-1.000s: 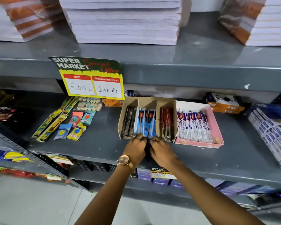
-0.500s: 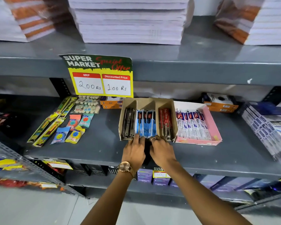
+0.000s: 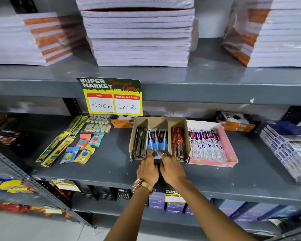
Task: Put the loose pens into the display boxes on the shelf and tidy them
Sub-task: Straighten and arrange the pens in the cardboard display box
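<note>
Cardboard display box (image 3: 159, 121), brown, 3 compartments, stood on grey metal shelf (image 3: 111, 164), mid-level, approx. centre. Contents, L to R: dark/grey pens (image 3: 139, 142); blue-packed pens (image 3: 157, 141); red pens (image 3: 178, 141).
Pink display box (image 3: 228, 146) sat touching the brown one on its R side; held white-and-blue packed pens (image 3: 205, 145) lying in a row.
Left hand (image 3: 147, 170), gold watch (image 3: 141, 186) at wrist: fingers (image 3: 150, 154) spread loosely, tips resting on near ends of the blue-packed pens at the front lip of the middle compartment. No firm grasp seen.
Right hand (image 3: 173, 168), ring on one finger: fingertips (image 3: 162, 152) likewise pressed on the near ends of the same blue packs, just beside the left hand. Fingers extended, not clenched; nothing gripped.
Misc. on same shelf: long yellow-green packs (image 3: 59, 143) and small round-item packets (image 3: 83, 151) to L; blister cards (image 3: 98, 123) behind them; orange cartons (image 3: 236, 122) at back R; stacked white boxes (image 3: 285, 150) far R.
Price sign (image 3: 111, 97) on upper shelf edge, "Super Market Special Offer", MRP 200 Rs, disc. 100 Rs.
Upper shelf carried stacks of notebooks (image 3: 139, 37).
</note>
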{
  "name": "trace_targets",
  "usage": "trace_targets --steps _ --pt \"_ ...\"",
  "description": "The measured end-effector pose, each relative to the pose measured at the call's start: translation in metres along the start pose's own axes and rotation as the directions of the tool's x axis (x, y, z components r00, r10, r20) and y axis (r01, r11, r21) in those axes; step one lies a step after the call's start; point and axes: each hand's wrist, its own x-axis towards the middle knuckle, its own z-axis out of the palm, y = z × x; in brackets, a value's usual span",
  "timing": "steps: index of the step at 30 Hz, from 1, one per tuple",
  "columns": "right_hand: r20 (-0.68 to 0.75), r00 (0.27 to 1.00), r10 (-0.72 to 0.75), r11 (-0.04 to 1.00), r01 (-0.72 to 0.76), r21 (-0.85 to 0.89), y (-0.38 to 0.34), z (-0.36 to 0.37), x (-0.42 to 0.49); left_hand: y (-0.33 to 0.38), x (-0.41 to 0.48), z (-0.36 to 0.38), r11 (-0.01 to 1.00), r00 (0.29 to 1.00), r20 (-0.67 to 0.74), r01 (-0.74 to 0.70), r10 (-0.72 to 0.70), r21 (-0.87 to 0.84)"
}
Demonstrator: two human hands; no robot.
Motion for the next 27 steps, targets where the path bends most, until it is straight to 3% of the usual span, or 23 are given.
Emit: trace_targets --steps 4,7,9,11,13,16,21,27 --pt "0.034 0.99 0.133 0.97 -0.138 0.199 -0.008 0.0 0.015 0.002 0.006 -0.003 0.985 0.983 -0.149 -0.127 0.109 -0.119" --pt "0.109 0.934 0.341 0.75 -0.34 0.567 -0.015 -0.002 0.028 0.009 0.019 -0.004 0.956 0.957 -0.269 -0.172 0.105 -0.239" --pt "0.17 0.898 0.405 0.618 -0.406 0.674 -0.016 -0.002 0.036 0.013 0.025 -0.002 0.93 0.975 -0.221 -0.116 0.039 -0.348" --pt "0.211 0.876 0.433 0.544 -0.441 0.714 -0.017 -0.004 0.042 0.018 0.031 -0.002 0.834 0.996 -0.038 0.052 -0.087 -0.549" --pt "0.183 0.867 0.462 0.522 -0.434 0.735 -0.017 -0.006 0.048 0.02 0.038 -0.003 0.74 0.981 0.082 0.187 -0.177 -0.646" --pt "0.077 0.868 0.491 0.541 -0.373 0.754 -0.02 -0.003 0.052 0.022 0.051 -0.004 0.671 0.961 0.148 0.27 -0.235 -0.69" --pt "-0.15 0.89 0.43 0.644 -0.186 0.742 -0.025 0.003 0.057 0.022 0.07 -0.001 0.691 0.972 0.149 0.232 -0.18 -0.684" --pt "0.067 0.884 0.463 0.51 -0.328 0.795 -0.015 -0.005 0.081 0.029 0.08 0.011 0.646 0.953 0.155 0.291 -0.26 -0.705"
